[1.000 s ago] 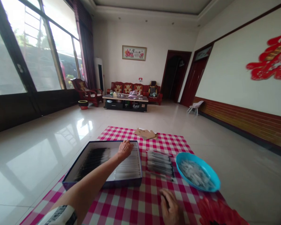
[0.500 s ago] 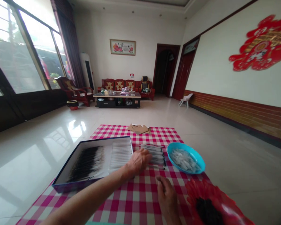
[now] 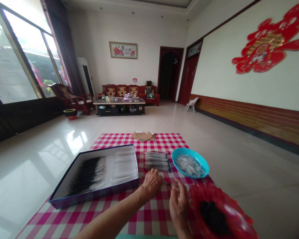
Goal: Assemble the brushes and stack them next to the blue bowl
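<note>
The left hand [image 3: 151, 182] has its grip pressed together, apparently pinching a thin stick [image 3: 166, 183] sideways so that its dark end faces the right hand [image 3: 178, 199]. The right hand's fingers bunch just beside that end (too blurred to tell whether they pinch anything). Pen-like tubes [image 3: 156, 161] lie in a row beyond, probably for easy picking. A blue bowl [image 3: 201, 160] and red bowl [image 3: 235, 209] presumably keep small pieces sorted on the checked desk [image 3: 149, 219].
</note>
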Tool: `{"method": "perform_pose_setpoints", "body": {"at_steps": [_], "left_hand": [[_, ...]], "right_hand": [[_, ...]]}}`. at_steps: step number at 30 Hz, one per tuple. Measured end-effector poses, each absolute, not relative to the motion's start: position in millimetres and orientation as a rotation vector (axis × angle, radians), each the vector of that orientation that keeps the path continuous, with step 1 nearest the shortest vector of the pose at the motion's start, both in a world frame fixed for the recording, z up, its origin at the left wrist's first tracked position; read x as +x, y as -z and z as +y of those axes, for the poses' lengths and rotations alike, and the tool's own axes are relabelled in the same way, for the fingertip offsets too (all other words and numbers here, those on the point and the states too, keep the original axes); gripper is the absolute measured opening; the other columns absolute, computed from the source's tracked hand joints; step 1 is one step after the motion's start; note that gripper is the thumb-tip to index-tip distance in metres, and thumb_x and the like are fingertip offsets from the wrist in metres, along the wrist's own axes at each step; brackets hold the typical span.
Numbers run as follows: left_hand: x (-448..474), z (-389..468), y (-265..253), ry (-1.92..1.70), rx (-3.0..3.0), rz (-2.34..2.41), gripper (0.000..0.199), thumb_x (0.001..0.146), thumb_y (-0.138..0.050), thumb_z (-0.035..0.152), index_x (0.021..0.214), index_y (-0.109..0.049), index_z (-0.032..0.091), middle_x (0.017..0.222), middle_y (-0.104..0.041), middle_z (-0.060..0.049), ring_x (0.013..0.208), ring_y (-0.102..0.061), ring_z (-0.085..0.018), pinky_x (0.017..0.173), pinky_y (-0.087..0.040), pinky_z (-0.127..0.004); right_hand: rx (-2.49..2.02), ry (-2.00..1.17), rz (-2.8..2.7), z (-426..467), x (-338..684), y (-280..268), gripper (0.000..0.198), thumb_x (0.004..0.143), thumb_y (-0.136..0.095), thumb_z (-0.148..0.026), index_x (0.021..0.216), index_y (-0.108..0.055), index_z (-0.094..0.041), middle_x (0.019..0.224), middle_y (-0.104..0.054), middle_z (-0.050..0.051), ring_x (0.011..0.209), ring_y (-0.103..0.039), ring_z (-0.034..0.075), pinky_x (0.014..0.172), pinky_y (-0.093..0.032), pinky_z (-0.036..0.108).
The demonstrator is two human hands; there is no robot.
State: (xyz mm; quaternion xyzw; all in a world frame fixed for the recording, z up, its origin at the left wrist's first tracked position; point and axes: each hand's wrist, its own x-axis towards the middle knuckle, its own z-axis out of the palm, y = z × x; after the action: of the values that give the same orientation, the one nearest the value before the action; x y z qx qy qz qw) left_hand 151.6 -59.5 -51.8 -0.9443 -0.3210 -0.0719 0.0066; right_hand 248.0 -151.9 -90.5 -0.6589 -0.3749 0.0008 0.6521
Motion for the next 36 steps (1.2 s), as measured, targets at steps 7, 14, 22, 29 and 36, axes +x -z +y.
{"method": "perform_pose_setpoints", "body": {"at_steps": [7, 14, 22, 29, 36], "left_hand": [[144, -80, 49, 0.347, -2.989, -0.939, 0.016, 0.089, -0.035, 0.016, 0.094, -0.050, 0.018, 0.087, -0.055, -0.005, 0.075, -0.052, -0.016, 0.065, -0.041, -0.027], [104, -101, 44, 0.716, -2.927, -0.971, 0.016, 0.089, -0.035, 0.013, 0.083, -0.047, 0.021, 0.078, -0.053, -0.002, 0.072, -0.051, -0.016, 0.064, -0.038, -0.026], [85, -115, 56, 0.869, -2.795, -1.158, 0.016, 0.091, -0.040, 0.021, 0.084, -0.053, 0.023, 0.075, -0.056, -0.002, 0.071, -0.049, -0.017, 0.067, -0.037, -0.029], [85, -115, 60, 0.876, -2.774, -1.145, 0.021, 0.093, -0.038, 0.029, 0.082, -0.055, 0.026, 0.073, -0.057, -0.001, 0.072, -0.047, -0.018, 0.068, -0.031, -0.034], [84, -110, 60, 0.851, -2.826, -1.111, 0.023, 0.093, -0.035, 0.028, 0.081, -0.054, 0.025, 0.071, -0.057, -0.002, 0.071, -0.049, -0.018, 0.068, -0.031, -0.033]], "right_hand": [[-1.510, -0.039, -0.749, -153, 249, 93, 0.045, 0.086, -0.038, -0.049, 0.108, -0.058, -0.014, 0.109, -0.062, 0.016, 0.098, -0.059, 0.026, 0.083, -0.047, 0.042], [-1.457, -0.411, -0.984, -163, 241, 77, 0.041, 0.086, -0.043, -0.051, 0.090, -0.065, -0.016, 0.085, -0.072, 0.011, 0.079, -0.067, 0.024, 0.070, -0.053, 0.031], [-1.515, -0.335, -1.301, -162, 231, 68, 0.042, 0.086, -0.045, -0.050, 0.075, -0.068, -0.016, 0.063, -0.068, 0.005, 0.056, -0.061, 0.017, 0.053, -0.047, 0.023], [-1.551, -0.289, -1.335, -161, 232, 68, 0.045, 0.084, -0.045, -0.053, 0.071, -0.069, -0.017, 0.060, -0.067, 0.004, 0.054, -0.060, 0.016, 0.052, -0.048, 0.023], [-1.455, -0.443, -1.266, -160, 240, 74, 0.032, 0.081, -0.054, -0.046, 0.084, -0.072, -0.019, 0.082, -0.074, 0.009, 0.076, -0.069, 0.024, 0.069, -0.055, 0.031]]}}
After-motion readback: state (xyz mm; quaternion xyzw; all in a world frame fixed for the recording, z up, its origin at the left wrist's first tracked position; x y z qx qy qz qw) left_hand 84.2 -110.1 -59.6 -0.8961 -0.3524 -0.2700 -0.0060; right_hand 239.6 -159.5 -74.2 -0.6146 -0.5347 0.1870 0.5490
